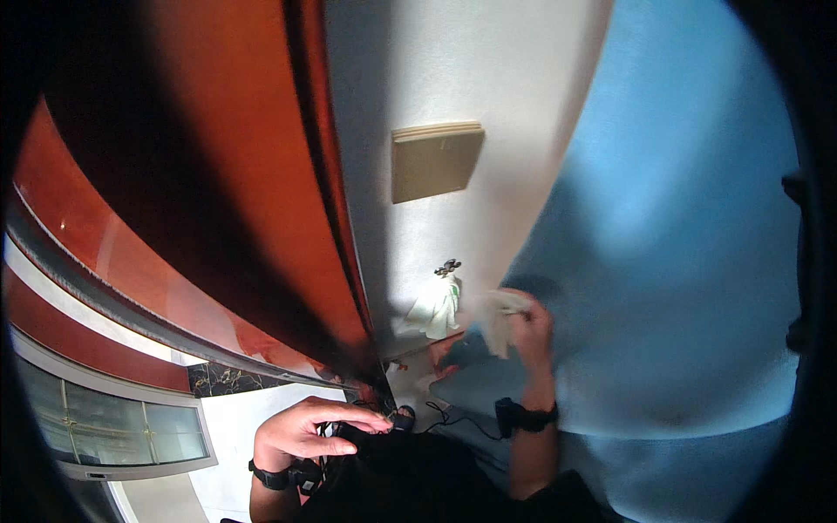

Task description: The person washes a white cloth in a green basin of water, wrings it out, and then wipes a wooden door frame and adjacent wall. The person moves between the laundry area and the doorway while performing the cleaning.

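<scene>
My right hand [533, 333] grips a pale cloth [498, 320], blurred, in front of a large blue surface [654, 294]. My left hand [314, 428] is held at the lower left, near my body, fingers loosely bent and thumb apart, with nothing visible in it. To the left of the held cloth, a whitish-green cloth [437, 306] hangs from a dark metal hook [448, 267] on the white wall. Each wrist wears a black band.
A beige square switch plate or cover [437, 162] is on the white wall [497, 65]. A red-orange panel [242, 131] curves along the left. A glazed frame [124, 418] shows at the lower left. Dark cables [458, 425] hang beside my body.
</scene>
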Demonstrator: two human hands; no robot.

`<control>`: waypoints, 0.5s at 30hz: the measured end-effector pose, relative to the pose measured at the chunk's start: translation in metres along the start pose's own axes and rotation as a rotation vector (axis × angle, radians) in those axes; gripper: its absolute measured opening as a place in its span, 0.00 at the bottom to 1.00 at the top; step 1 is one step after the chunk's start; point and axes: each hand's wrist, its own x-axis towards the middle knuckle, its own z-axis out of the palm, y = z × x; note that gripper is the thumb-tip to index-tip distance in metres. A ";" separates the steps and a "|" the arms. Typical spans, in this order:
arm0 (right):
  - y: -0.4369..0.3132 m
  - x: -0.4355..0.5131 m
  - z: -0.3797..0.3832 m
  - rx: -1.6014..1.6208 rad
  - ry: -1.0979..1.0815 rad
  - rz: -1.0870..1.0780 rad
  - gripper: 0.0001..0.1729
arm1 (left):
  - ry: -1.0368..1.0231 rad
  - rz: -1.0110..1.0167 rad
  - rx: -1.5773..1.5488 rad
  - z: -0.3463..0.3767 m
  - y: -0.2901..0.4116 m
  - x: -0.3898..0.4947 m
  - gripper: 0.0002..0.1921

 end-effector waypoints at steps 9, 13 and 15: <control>0.003 0.047 0.028 0.073 0.423 0.066 0.35 | 0.052 -0.081 0.009 0.010 0.010 -0.004 0.27; -0.011 0.053 0.006 0.499 0.461 0.083 0.36 | 0.080 -0.116 -0.011 0.009 0.011 -0.011 0.26; -0.026 0.054 -0.001 0.642 0.450 -0.002 0.36 | 0.071 -0.110 0.009 0.008 0.012 -0.010 0.26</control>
